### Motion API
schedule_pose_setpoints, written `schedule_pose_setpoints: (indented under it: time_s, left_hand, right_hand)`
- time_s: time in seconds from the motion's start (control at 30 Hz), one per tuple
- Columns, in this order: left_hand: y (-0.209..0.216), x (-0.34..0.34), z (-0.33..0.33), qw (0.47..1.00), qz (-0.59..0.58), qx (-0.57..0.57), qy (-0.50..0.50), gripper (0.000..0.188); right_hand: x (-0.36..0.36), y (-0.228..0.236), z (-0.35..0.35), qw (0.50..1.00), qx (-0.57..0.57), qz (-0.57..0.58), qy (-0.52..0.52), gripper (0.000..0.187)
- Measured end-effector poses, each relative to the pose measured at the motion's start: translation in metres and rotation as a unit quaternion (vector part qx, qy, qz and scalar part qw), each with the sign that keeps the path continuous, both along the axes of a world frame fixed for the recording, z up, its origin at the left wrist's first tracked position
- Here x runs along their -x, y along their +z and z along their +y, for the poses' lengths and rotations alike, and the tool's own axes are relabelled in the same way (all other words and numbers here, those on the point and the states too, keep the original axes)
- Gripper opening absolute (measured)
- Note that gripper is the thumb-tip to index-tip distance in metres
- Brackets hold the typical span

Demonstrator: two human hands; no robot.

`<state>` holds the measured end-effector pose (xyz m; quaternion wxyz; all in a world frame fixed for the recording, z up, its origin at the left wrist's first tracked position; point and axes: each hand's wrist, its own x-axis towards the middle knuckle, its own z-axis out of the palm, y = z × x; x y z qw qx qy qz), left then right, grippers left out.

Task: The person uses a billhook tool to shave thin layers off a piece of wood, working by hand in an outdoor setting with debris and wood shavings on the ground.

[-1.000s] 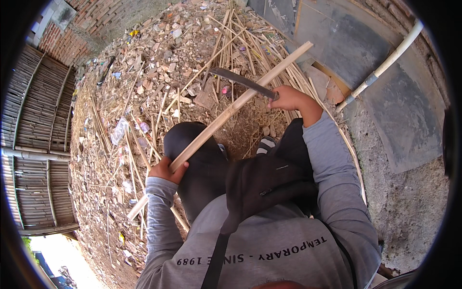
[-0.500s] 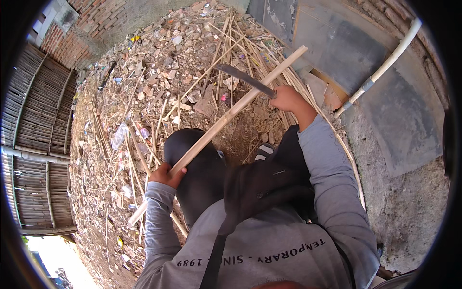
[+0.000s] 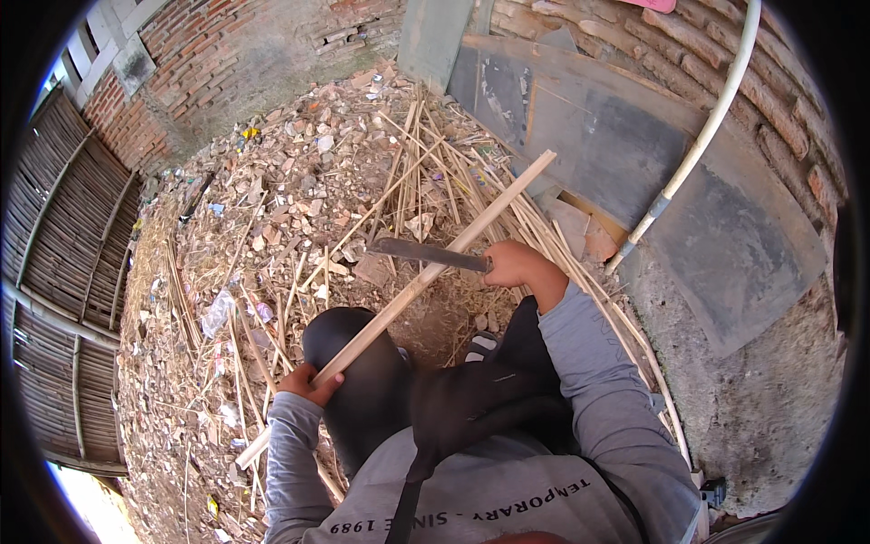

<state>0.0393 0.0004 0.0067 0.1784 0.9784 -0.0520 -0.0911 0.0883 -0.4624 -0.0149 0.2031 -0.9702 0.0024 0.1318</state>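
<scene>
A long, pale, flat-sided strip of wood or bamboo [image 3: 399, 305] runs slantwise from lower left to upper right, across my left thigh. My left hand [image 3: 310, 385] is closed around its lower part by the knee, and a short end sticks out past the hand. In my right hand [image 3: 521, 268] is the handle of a machete [image 3: 408, 251], fingers wrapped round it. The dark blade points left and crosses the upper half of the strip. Whether its edge bites into the strip, I cannot tell.
Several thin strips [image 3: 412, 163] lie piled ahead on rubble-strewn ground [image 3: 281, 195]. Dark sheets [image 3: 598, 127] and a white pipe [image 3: 702, 136] lean at the right wall. A bamboo-slat panel [image 3: 68, 218] stands left. A black bag [image 3: 489, 399] rests on my lap.
My right hand and the machete have come nearer to me, the blade now crossing lower along the strip. The left hand keeps its hold. The view has tilted up, showing more wall.
</scene>
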Motion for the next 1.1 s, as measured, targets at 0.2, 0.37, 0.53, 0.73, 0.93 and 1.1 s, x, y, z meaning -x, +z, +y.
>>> schedule_pose_setpoints:
  time_s: [0.2,0.37,0.53,0.73,0.93,1.1]
  left_hand:
    - [0.002,-0.004,-0.006,1.0,0.021,0.008,0.0,0.064]
    - [0.003,-0.006,0.002,0.999,0.029,-0.022,0.001,0.066]
    - [0.004,-0.01,0.0,0.999,0.04,-0.01,-0.009,0.068]
    - [0.008,-0.013,-0.001,0.997,0.061,-0.032,-0.016,0.068]
    - [0.0,-0.015,0.009,0.998,0.061,0.0,-0.022,0.07]
    - [-0.006,-0.013,0.006,0.998,0.054,0.015,-0.005,0.067]
  right_hand:
    - [-0.009,-0.018,-0.023,0.996,-0.01,-0.023,-0.087,0.032]
    - [0.001,-0.004,0.015,1.0,0.009,-0.016,-0.004,0.032]
    - [-0.01,-0.013,-0.012,0.999,-0.005,0.007,-0.044,0.039]
    - [-0.01,-0.035,-0.012,0.998,0.022,-0.043,-0.03,0.04]
    - [-0.007,-0.005,-0.009,0.997,-0.049,0.053,0.017,0.043]
    - [-0.014,-0.033,-0.019,0.994,-0.045,-0.08,-0.067,0.039]
